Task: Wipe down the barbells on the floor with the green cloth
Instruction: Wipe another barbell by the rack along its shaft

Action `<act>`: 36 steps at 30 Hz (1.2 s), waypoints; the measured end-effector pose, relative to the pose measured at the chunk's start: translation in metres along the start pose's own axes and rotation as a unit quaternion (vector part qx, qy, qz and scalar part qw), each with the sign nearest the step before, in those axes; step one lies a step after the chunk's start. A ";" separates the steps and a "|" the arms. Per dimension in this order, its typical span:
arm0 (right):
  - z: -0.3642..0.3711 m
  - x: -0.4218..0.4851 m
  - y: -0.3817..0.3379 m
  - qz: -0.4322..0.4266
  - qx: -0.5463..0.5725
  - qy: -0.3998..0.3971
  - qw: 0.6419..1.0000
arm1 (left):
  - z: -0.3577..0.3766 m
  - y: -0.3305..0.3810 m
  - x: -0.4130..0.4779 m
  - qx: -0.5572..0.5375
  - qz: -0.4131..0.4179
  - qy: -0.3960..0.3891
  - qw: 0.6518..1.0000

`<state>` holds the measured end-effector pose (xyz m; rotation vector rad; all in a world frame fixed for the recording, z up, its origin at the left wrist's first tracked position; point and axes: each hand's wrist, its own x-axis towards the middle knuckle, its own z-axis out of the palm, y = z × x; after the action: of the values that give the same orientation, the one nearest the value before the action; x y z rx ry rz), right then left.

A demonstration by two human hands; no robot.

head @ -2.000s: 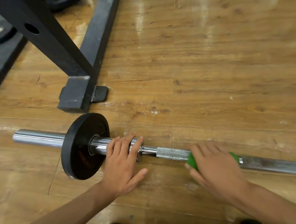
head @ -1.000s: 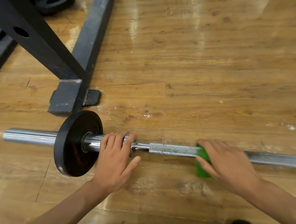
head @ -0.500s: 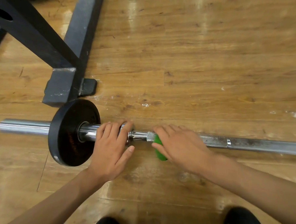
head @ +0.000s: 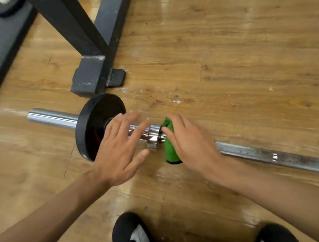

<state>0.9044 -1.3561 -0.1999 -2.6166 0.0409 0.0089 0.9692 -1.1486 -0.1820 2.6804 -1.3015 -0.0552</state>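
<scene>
Down on the floor (head: 225,64), against the collar (head: 153,137), squeeze the green cloth (head: 169,151) round the barbell (head: 264,154) with the right hand (head: 190,143) curled over it, twisting into that edge; press the left hand (head: 118,151) (spread open, holding nothing, contact blurred) onto the sleeve (head: 52,118) against rolling.

Bare floor (head: 225,64) lies open beyond the barbell (head: 264,155) on the right; leftward, the black rack foot (head: 89,78) stands just behind the weight plate (head: 90,134), narrowing passage.
</scene>
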 end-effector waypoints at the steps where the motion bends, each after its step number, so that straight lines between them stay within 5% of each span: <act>1: 0.001 0.004 -0.007 -0.009 0.034 0.041 0.999 | -0.011 -0.007 -0.006 0.016 -0.011 0.035 0.999; 6: 0.002 0.023 -0.029 -0.069 0.122 0.072 0.987 | -0.055 -0.050 -0.031 0.088 -0.065 0.102 0.989; 9: 0.002 0.037 -0.038 -0.080 0.137 -0.018 0.987 | -0.054 -0.072 -0.032 0.108 -0.074 0.049 0.990; 13: 0.006 0.031 -0.033 -0.150 -0.064 -0.126 0.979 | -0.042 -0.084 -0.015 0.095 -0.024 0.003 0.995; 15: 0.010 0.027 -0.027 -0.156 -0.120 -0.117 0.973 | -0.040 -0.085 -0.007 0.087 -0.008 0.023 0.996; 19: 0.019 0.034 -0.041 -0.055 -0.086 -0.046 0.994 | -0.031 -0.087 0.002 0.027 -0.018 0.082 0.996; 23: 0.029 0.054 -0.060 0.135 0.077 0.032 0.987 | -0.026 -0.093 0.010 -0.011 -0.001 0.096 0.995; 25: 0.035 0.041 -0.077 0.151 0.078 0.110 0.979 | -0.025 -0.093 0.011 -0.018 -0.003 0.106 0.994; 32: 0.043 0.064 -0.080 0.209 -0.011 0.085 0.974 | -0.024 -0.091 0.011 -0.061 -0.012 0.098 0.993; 36: 0.056 0.014 -0.094 0.139 -0.062 0.061 0.986 | -0.023 -0.091 0.007 -0.060 -0.003 0.103 0.993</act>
<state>0.9213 -1.2470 -0.2011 -2.7111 0.4634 -0.0527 1.0466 -1.0962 -0.1733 2.5131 -1.1872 0.1343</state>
